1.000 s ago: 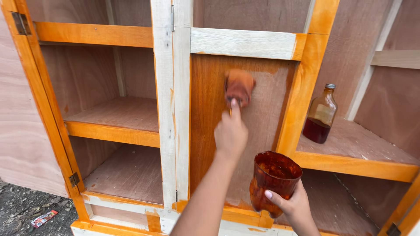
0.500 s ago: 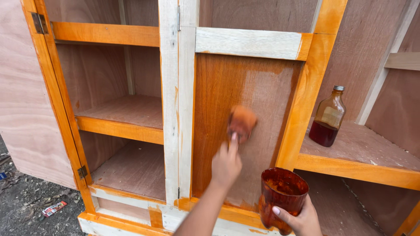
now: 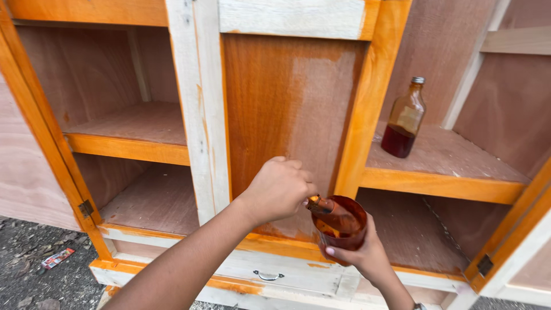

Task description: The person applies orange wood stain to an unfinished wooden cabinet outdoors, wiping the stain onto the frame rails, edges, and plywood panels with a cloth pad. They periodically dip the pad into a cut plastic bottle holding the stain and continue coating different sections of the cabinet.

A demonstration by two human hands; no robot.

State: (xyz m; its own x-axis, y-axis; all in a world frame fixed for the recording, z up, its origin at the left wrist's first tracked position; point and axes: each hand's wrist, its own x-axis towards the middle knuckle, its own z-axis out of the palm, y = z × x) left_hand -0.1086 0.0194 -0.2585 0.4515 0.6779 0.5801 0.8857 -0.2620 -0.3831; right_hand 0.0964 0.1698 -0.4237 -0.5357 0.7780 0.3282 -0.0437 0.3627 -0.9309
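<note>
**Brush dipped in a cup of orange-brown stain before a half-coated cabinet**

The right hand [image 3: 367,255] wraps its fingers around a translucent reddish cup [image 3: 340,228] holding orange-brown stain, low in front of the wooden cabinet [image 3: 201,115]. The left hand [image 3: 279,189] is curled shut around a brush handle [image 3: 321,204], whose head sits inside the cup. On the right-hand shelf [image 3: 442,178] an amber glass bottle [image 3: 406,117] stands upright, metal-capped, with a pale label and dark red liquid in its lower part. The centre panel [image 3: 287,115] is stained on its left portion. A small red-and-white wrapper [image 3: 57,258] lies on the ground at left.
</note>
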